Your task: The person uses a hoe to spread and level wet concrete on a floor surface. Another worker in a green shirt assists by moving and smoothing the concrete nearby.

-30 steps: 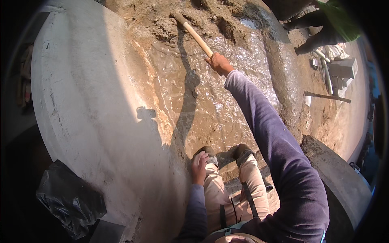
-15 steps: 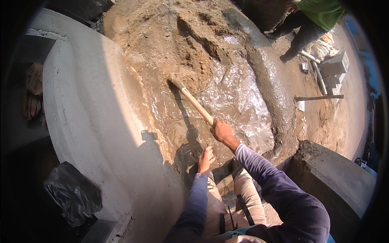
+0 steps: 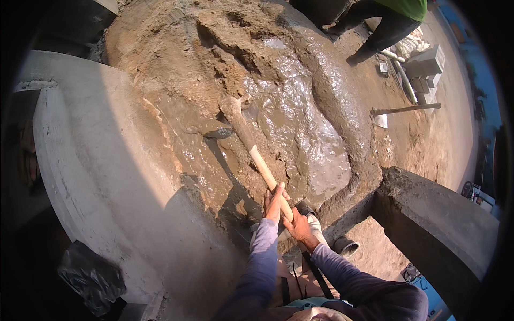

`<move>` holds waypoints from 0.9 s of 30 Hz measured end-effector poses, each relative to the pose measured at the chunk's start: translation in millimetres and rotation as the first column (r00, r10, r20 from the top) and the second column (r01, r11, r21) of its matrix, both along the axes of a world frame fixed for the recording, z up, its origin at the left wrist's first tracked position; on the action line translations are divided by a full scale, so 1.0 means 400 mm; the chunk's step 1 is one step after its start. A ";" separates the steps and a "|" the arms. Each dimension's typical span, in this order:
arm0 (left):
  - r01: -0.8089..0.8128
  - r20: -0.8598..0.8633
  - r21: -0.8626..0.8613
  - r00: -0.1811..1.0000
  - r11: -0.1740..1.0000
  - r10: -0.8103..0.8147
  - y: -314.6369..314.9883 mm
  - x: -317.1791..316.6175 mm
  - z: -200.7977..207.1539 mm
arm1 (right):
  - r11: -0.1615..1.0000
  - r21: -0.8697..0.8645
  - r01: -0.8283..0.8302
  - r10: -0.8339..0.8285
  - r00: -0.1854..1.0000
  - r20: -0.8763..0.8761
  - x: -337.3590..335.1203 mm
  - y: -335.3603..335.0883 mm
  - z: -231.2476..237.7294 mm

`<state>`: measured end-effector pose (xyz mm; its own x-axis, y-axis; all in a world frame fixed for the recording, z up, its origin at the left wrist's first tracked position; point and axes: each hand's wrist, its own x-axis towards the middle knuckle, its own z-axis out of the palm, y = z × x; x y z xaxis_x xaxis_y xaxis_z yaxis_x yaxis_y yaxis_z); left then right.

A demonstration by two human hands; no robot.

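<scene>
A hoe [image 3: 263, 168] with a pale wooden handle slants from my hands up and left into wet grey-brown mix [image 3: 300, 117]. Mud coats the upper part of the handle, and its far end rests against the mix; the blade is mostly hidden there. My left hand [image 3: 273, 203] grips the handle from the left side. Lower down, close to my body, my right hand [image 3: 301, 229] is wrapped round the same handle. The shadow of the hoe falls on the mud to its left.
Rough sandy material [image 3: 176, 59] is heaped beyond the wet mix. A pale concrete ledge [image 3: 80, 155] runs along the left, and a concrete beam [image 3: 433, 214] lies at right. Another long-handled tool [image 3: 407, 109], grey blocks [image 3: 425, 64] and a person in green [image 3: 385, 24] are farther right.
My left hand, earlier off the handle, has taken hold of it ahead of my right hand. My right hand has drawn nearer my body. The whole view has shifted somewhat.
</scene>
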<state>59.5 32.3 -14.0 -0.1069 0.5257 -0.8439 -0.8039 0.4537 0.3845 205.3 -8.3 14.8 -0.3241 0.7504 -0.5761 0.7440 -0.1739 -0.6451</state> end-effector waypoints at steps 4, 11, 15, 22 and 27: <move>0.215 -0.451 0.410 0.892 0.886 -0.008 0.216 -0.210 0.247 | 0.973 0.209 0.099 -0.065 0.985 -0.160 -0.238 0.361 0.011; 0.124 -0.489 0.039 0.868 0.992 -0.089 -0.051 -0.225 0.099 | 0.874 0.452 0.177 -0.045 0.957 -0.286 -0.544 1.064 -0.030; 0.163 -0.365 -0.310 0.889 0.937 -0.276 -0.337 -0.147 -0.035 | 0.957 0.291 0.006 -0.001 1.000 -0.018 -0.434 1.159 -0.289; 0.263 -0.293 -0.344 0.882 0.902 -0.369 -0.413 -0.038 -0.050 | 0.995 -0.081 0.056 -0.040 0.981 0.191 -0.213 0.924 -0.395; 0.367 -0.404 -0.162 0.822 0.916 -0.401 -0.168 0.036 -0.013 | 0.997 -0.053 0.051 -0.041 0.981 0.189 -0.018 0.874 -0.334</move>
